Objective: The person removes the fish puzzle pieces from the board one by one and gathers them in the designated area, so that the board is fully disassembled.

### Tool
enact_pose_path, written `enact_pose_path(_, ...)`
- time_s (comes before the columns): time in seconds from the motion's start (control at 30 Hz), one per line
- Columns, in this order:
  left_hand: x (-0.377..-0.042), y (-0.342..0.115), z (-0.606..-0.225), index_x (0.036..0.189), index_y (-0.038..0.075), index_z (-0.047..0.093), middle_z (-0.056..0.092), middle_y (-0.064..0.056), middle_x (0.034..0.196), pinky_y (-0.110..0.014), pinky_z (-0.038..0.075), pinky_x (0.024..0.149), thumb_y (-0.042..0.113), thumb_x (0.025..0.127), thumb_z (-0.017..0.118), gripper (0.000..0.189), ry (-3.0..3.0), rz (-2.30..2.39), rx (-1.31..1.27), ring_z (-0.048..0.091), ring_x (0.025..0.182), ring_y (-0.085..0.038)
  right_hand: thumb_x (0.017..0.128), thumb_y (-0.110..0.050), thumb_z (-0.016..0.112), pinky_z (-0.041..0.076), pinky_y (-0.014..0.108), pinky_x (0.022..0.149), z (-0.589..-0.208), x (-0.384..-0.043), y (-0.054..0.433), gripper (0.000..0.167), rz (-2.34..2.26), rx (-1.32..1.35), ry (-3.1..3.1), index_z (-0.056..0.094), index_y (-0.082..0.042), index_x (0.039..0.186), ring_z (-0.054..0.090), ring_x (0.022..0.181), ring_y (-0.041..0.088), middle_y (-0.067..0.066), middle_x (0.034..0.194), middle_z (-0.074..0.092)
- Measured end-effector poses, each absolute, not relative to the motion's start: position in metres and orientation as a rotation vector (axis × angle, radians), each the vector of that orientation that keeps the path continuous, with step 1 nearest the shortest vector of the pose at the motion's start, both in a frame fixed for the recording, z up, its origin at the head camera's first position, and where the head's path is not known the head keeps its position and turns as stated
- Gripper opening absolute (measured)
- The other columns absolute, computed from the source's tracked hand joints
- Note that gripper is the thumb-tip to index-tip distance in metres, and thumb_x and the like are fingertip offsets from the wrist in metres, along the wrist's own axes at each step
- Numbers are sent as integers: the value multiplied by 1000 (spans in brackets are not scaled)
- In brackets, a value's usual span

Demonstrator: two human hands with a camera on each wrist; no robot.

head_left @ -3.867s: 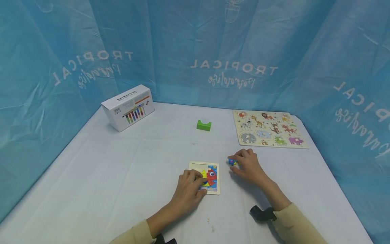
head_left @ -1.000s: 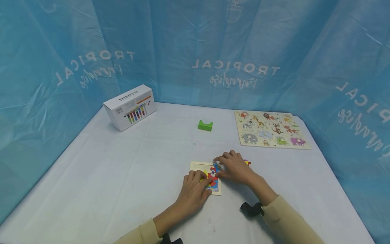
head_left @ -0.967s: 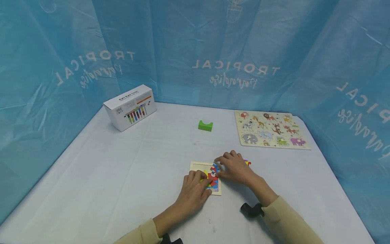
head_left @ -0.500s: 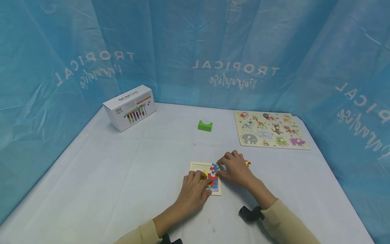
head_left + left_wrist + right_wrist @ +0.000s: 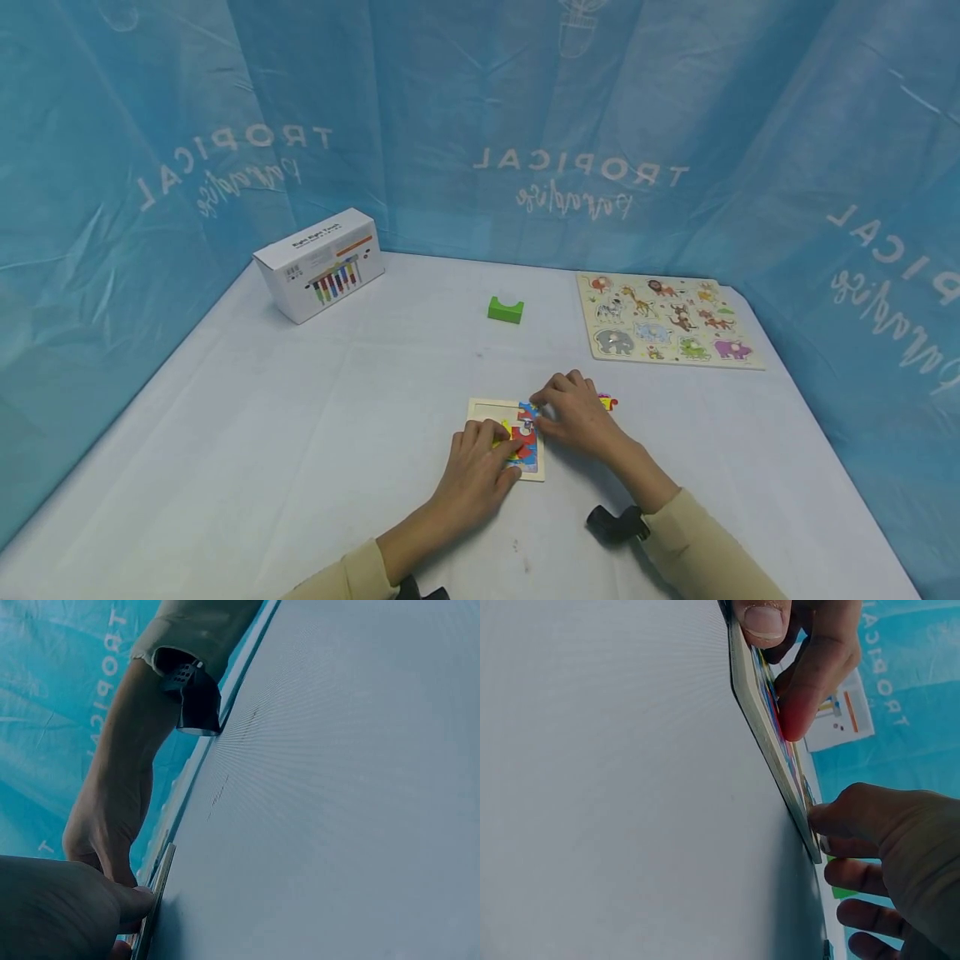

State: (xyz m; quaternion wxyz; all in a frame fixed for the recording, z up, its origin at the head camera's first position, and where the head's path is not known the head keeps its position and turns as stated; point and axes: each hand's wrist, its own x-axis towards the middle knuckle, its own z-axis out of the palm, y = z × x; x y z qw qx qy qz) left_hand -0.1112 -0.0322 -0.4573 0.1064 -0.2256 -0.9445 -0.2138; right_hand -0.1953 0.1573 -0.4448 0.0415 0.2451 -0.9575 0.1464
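Observation:
In the head view, a small wooden jigsaw puzzle (image 5: 491,408) with a light frame lies on the white table. Its red, blue and yellow pieces fill the right part, and bare wood shows at the upper left. My left hand (image 5: 472,475) holds it steady, fingers bent over the pieces and thumb at the near edge. At the upper right corner my right hand (image 5: 577,414) pinches a blue and red puzzle piece (image 5: 527,411) between thumb and forefinger. A loose colourful puzzle piece (image 5: 607,402) lies behind the right hand, partly hidden by it.
Behind the puzzle sits a green arched block (image 5: 506,310). An animal peg puzzle board (image 5: 671,321) lies at the back right. A white box (image 5: 318,265) stands at the back left. Blue curtains (image 5: 450,125) hang around the table.
My right hand has come left from beside the puzzle to its upper right corner, bringing the blue and red piece. During the last second that piece has turned slightly. My left hand stays on the puzzle.

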Motion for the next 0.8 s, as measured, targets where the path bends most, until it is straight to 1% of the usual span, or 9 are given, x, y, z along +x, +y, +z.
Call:
enact_pose_path(0.33,-111,-32,-457,114,16,69,54,-2,110,-34,33,81,26,84,65,32,-2774,-641,-661,43,101,-19,76,-27,76,38,37,81,-439,-194,169,27,505,770,-2831,72,-18,101,48,95,18,-1,99,63)
enact_pose_path(0.57,-111,-32,-457,114,15,69,54,-3,110,-35,33,81,24,85,64,31,-2782,-667,-658,42,102,-19,76,-24,76,34,35,77,-432,-195,192,26,566,749,-2804,72,-17,101,43,91,15,0,97,62)
enact_pose_path(0.8,-110,-32,-456,114,14,68,54,-3,110,-35,33,82,24,85,65,31,-2768,-687,-663,42,102,-19,77,-21,75,33,37,78,-429,-196,218,25,587,714,-2824,72,-15,102,41,93,16,1,98,61)
